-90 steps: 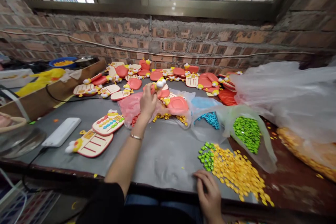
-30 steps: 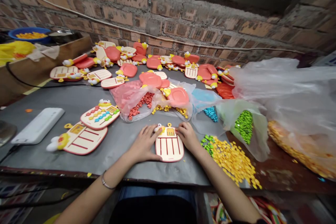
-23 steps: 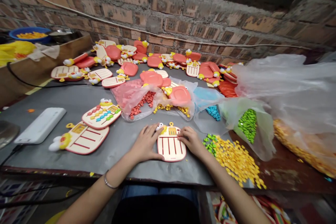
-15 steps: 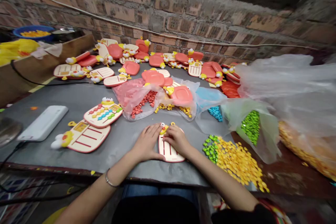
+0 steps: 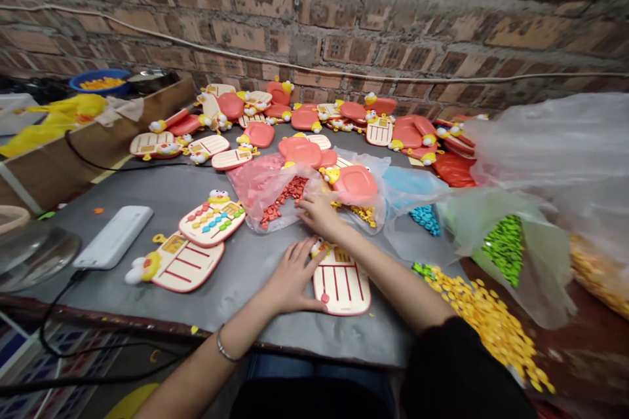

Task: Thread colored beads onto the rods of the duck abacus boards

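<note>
A cream, duck-headed toy board [image 5: 350, 291] with dark red slots lies flat on the table in front of me. My left hand [image 5: 291, 278] holds its left side, fingers by the duck head and thumb at the lower corner. A single red bead [image 5: 325, 298] sits at the bottom of the leftmost slot, beside that thumb. Beyond the board, my right hand [image 5: 322, 215] reaches over to the mouth of a clear bag of red beads [image 5: 293, 188]. Its fingers are stretched out and slightly bent, at the beads' edge; no held bead shows.
A board filled with coloured beads [image 5: 211, 217] overlaps a bare slotted board [image 5: 189, 268] on the left, near a white power bank [image 5: 114, 237]. Yellow beads [image 5: 484, 317] spread at right, by bags of blue [image 5: 425, 220] and green beads [image 5: 504, 249]. More boards [image 5: 307, 116] line the wall.
My right hand has left the board and moved forward to the red-bead bag. A red bead now shows in the leftmost slot. My left hand stays on the board; the view has shifted.
</note>
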The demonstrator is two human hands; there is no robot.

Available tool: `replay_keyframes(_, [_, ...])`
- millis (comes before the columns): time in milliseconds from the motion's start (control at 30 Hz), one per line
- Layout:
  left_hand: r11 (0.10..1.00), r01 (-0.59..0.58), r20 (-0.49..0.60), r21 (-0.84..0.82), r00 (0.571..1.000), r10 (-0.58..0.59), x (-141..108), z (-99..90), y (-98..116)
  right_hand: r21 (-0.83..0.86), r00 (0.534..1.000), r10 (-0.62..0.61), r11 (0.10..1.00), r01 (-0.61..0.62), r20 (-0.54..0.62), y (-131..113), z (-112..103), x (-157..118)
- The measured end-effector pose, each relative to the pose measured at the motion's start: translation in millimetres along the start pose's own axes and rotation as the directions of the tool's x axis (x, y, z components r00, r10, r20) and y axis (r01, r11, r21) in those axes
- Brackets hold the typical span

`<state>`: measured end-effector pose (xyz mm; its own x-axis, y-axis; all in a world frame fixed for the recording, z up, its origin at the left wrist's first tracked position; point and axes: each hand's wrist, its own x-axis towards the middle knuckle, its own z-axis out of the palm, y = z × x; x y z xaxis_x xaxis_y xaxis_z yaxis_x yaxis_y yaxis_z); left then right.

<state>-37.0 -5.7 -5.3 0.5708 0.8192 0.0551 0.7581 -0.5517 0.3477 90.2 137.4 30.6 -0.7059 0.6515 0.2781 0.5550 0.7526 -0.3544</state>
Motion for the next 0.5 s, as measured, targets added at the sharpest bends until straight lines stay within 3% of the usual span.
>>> replay_keyframes(67, [0.999, -0.039, -0.004, 0.002, 0.999, 0.039, -0.9, -0.4, 0.3, -0.223, 0.996, 0.033, 0.975, -0.014, 0.082, 3.3, 12.3, 29.0])
replay_keyframes(133, [0.997, -0.073, -0.001, 0.009, 0.997, 0.073, -1.3, -1.1, 0.6, -0.322, 0.989, 0.068, 0.946, -0.023, 0.13, 3.5, 23.1, 47.3])
replay_keyframes(300, [0.994, -0.106, 0.016, 0.037, 0.994, 0.106, -1.1, -2.1, 0.5, -0.281, 0.99, 0.061, 0.96, -0.022, 0.13, 1.0, 23.0, 49.2])
replay_keyframes(400, [0.993, -0.103, 0.015, 0.051, 0.995, 0.103, -0.8, -1.2, 0.0, -0.1, 0.999, 0.017, 0.995, -0.013, 0.041, 2.4, 5.1, 20.3])
replay_keyframes(500, [0.993, -0.106, -0.006, 0.054, 0.994, 0.107, -1.1, 0.1, -0.4, 0.276, 0.98, 0.063, 0.961, -0.009, -0.189, 7.0, -17.7, -32.1])
